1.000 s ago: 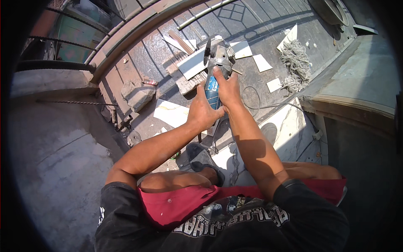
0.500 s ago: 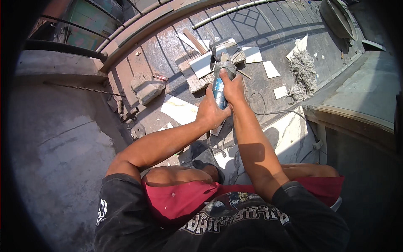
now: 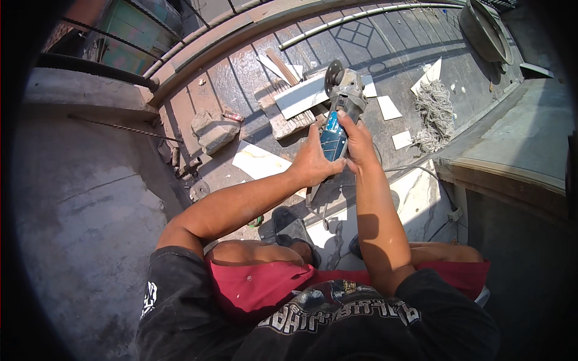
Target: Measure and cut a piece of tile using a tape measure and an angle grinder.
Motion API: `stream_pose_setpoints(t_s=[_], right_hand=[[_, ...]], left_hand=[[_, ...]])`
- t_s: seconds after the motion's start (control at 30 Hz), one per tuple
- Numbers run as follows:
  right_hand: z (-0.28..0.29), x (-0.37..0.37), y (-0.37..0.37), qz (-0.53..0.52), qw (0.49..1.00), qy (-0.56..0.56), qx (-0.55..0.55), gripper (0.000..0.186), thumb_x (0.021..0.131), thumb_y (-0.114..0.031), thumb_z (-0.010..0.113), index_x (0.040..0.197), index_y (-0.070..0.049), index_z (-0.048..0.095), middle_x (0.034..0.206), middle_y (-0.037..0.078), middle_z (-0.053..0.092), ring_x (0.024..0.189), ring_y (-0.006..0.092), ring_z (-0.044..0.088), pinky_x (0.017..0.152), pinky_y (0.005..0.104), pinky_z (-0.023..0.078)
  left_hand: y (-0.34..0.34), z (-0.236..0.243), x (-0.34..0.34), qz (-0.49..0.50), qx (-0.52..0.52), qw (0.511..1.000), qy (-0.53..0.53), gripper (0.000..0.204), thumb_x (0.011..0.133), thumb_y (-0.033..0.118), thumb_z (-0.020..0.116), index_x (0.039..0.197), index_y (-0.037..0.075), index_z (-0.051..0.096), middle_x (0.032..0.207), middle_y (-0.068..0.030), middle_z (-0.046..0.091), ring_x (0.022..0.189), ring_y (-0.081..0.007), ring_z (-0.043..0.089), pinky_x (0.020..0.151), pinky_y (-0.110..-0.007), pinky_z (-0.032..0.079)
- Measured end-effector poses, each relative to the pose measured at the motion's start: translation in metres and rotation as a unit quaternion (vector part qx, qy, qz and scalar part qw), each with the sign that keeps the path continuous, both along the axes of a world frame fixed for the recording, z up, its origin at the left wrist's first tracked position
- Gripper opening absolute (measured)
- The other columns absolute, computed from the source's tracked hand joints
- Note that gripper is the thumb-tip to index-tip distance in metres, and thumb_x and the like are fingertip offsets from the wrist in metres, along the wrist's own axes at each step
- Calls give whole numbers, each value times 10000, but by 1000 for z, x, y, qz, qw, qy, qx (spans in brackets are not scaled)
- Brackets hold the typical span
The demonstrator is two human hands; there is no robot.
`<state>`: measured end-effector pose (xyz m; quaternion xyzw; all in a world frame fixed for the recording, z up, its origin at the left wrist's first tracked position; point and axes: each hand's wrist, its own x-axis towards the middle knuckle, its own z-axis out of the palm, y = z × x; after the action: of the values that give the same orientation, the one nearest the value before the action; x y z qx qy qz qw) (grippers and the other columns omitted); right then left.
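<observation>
An angle grinder (image 3: 332, 139) with a blue body, grey metal head and dark disc (image 3: 332, 78) is held out in front of me. My left hand (image 3: 314, 157) grips the rear of its body from the left, thumb reaching across below. My right hand (image 3: 359, 141) holds it from the right, higher up, with the thumb on the upper side near the blue label. A cord hangs down from the tool. Beyond it a long white tile piece (image 3: 295, 102) lies on a stack of rough concrete slabs (image 3: 286, 126). Other cut tile pieces (image 3: 253, 159) lie around on the floor.
A concrete lump (image 3: 214, 132) and small can (image 3: 233, 117) lie left. A tangled grey rope (image 3: 435, 117) is at right, a metal basin (image 3: 481, 39) beyond it. A long pipe (image 3: 337, 23) lies along the railed edge (image 3: 205, 33). Concrete ledges flank me on both sides.
Both hands and the grinder have shifted right relative to my body, and the tool is now tilted further, its head toward the upper right. Both hands still hold it.
</observation>
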<state>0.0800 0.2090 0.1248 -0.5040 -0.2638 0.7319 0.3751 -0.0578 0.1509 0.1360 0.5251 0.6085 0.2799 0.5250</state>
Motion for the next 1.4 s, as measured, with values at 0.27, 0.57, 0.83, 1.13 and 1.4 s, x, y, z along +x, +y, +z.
stream_pose_setpoints(t_s=[0.27, 0.57, 0.83, 1.13, 1.4], right_hand=[[-23, -2, 7, -50, 952, -297, 60, 703, 861, -620, 708, 924, 80, 700, 812, 210, 704, 790, 306, 702, 731, 412, 529], [-63, -4, 3, 32, 965, -258, 28, 806, 829, -677, 705, 1053, 96, 665, 964, 223, 709, 917, 300, 706, 776, 403, 539], [-27, -7, -17, 44, 998, -53, 6, 483, 905, -399, 740, 1170, -6, 645, 1019, 100, 694, 954, 155, 674, 847, 334, 534], [-28, 10, -28, 103, 982, 155, -31, 628, 784, -334, 850, 1253, -13, 583, 1100, 82, 669, 1019, 189, 657, 932, 343, 526], [-15, -22, -13, -54, 960, -256, 103, 567, 840, -484, 797, 987, 52, 686, 863, 148, 706, 761, 214, 684, 700, 363, 524]], left_hand=[[-7, -1, 14, -19, 32, 994, 98, 1066, 722, 333, 814, 1487, -71, 192, 1247, -344, 571, 1135, -433, 630, 976, -458, 504], [-22, -6, 8, 19, -21, 998, 56, 1054, 730, 347, 809, 1489, -43, 189, 1275, -332, 555, 1157, -433, 614, 996, -460, 491], [-29, -9, -7, 13, -38, 999, -12, 1006, 740, 289, 772, 1500, -7, 184, 1295, -271, 529, 1175, -359, 588, 1015, -431, 470], [-19, -19, -13, -12, 38, 992, -117, 949, 756, 275, 739, 1476, -11, 190, 1255, -270, 507, 1171, -362, 566, 1013, -449, 454], [-14, 1, -5, -19, -7, 998, 62, 1041, 729, 335, 792, 1478, -42, 176, 1204, -359, 564, 1122, -487, 599, 965, -505, 485]])
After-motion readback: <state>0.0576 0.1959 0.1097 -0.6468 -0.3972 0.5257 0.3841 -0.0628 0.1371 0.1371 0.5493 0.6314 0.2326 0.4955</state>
